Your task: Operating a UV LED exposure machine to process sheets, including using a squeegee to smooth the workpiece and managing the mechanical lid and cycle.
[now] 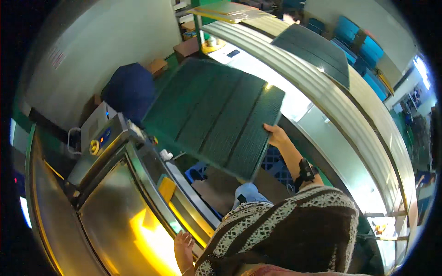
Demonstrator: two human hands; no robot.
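A large, thin dark green panel [216, 115], crossed by several parallel darker lines, is held up tilted in front of me. My right hand [276, 135] grips it at its right edge, thumb on the upper face; the fingers beneath are hidden. Low in the view, my left hand [183, 244] rests by the edge of a metal machine [119, 211], its fingers stretched out and holding nothing. That machine has a shiny top lit yellow and a control box [103, 133] with a yellow knob [95, 147].
A lit workbench [294, 99] runs along my right under a pale curved shelf [317, 78]. On the shelf lies another dark panel [317, 50]. A blue crate [276, 168] sits low behind the held panel. A dark blue covered object [131, 92] stands by the wall.
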